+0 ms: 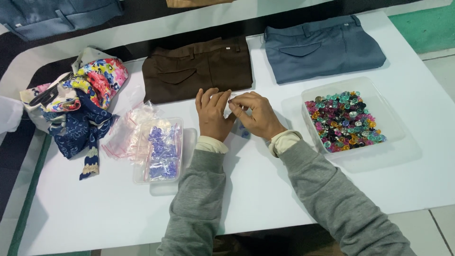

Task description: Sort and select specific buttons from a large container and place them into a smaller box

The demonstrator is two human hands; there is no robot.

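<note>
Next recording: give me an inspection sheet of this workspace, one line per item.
Surface: white table.
Job's things: small clear bag pinched between both hands, blue buttons beneath; tray of purple buttons; tub of mixed coloured buttons.
Clutter: spare clear bags, patterned fabric heap, brown trousers, blue-grey trousers.
Hands: left hand and right hand touching, fingers closed on the bag.
Cables: nothing seen.
Surroundings: green floor, more folded garments beyond.
</note>
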